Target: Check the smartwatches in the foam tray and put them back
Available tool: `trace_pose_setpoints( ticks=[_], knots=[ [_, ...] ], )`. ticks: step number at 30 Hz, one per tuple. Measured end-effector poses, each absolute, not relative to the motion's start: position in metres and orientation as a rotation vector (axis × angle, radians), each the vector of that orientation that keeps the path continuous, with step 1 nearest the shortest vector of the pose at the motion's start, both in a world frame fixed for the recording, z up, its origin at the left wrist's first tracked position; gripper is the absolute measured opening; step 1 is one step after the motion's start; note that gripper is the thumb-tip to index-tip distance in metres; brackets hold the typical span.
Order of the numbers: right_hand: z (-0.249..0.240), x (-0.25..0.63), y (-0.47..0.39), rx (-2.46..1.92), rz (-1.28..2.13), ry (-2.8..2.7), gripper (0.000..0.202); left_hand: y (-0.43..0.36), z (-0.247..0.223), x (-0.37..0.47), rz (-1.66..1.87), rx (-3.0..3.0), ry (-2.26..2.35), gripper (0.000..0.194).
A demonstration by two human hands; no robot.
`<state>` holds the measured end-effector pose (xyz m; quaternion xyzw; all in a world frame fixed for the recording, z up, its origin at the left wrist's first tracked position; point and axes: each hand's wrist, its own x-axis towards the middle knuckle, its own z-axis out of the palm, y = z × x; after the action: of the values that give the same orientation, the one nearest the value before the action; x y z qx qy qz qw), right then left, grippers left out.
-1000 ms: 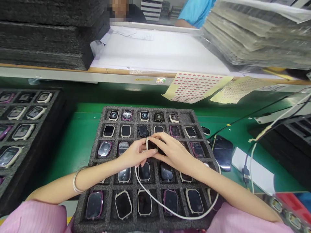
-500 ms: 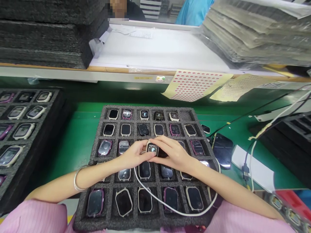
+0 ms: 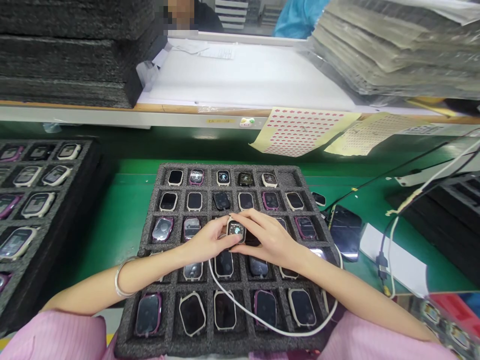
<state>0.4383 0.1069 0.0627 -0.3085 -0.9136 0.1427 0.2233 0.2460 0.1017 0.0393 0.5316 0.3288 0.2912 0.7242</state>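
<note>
The lit smartwatch (image 3: 235, 228) sits between both hands, above the middle of the foam tray (image 3: 228, 166). The left hand (image 3: 206, 240) has its grip on the left side, thumb over the screen's lower part; the right hand (image 3: 273, 239) pinches top and bottom edges — neither is nearer. Long axis — cannot tell.

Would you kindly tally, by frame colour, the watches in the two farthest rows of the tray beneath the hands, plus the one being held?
Pale-framed watches: 7
Purple-framed watches: 2
Black-framed watches: 2
Held pale-framed watch: 1
Total: 12
</note>
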Motion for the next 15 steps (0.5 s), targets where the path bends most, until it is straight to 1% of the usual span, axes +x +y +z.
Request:
trace_pose_setpoints(
  ticks=[3, 7, 12, 15],
  knots=[
    [0.0622, 0.4381, 0.1063, -0.871, 0.422, -2.503, 0.048, 0.1015, 0.038, 0.2458, 0.657, 1.192, 0.731, 0.039],
    [0.0602, 0.4381, 0.1056, -0.877, 0.466, -2.483, 0.049, 0.1013, 0.0346, 0.2447, 0.656, 1.188, 0.714, 0.037],
    [0.0597, 0.4383, 0.1052, -0.9, 0.513, -2.468, 0.05, 0.1008, 0.0332, 0.2444, 0.632, 1.197, 0.735, 0.04],
    [0.0597, 0.438, 0.105, -0.894, 0.519, -2.468, 0.049, 0.1006, 0.0339, 0.2448, 0.632, 1.201, 0.733, 0.039]
  ],
)
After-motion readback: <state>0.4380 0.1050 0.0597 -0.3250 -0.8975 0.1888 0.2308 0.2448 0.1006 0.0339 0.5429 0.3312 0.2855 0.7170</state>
